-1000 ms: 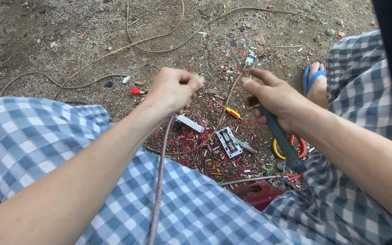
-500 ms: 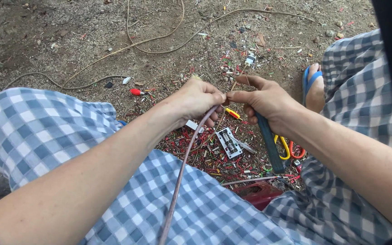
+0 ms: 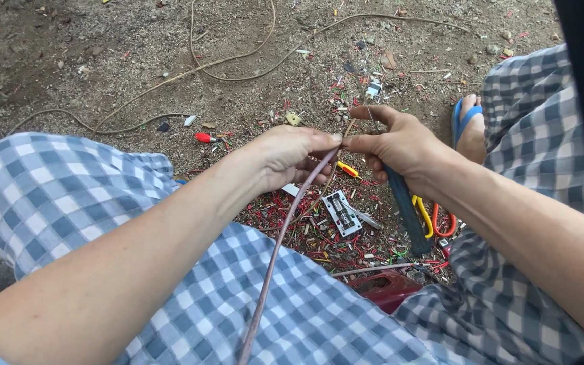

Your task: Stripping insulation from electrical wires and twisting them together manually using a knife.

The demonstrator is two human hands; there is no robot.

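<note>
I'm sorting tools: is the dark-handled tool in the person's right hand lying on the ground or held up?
Held up. The right hand grips the dark-handled tool; its handle slants down from the fist above the littered ground.

Bare forearms, no sleeves; blue-white checked cloth [image 3: 69,196] over both legs, blue flip-flop [image 3: 464,118] on foot.

No packages, labels, signs or screens show here: only bare dirt ground, scattered wire scraps and checked cloth fill the view from above.
</note>
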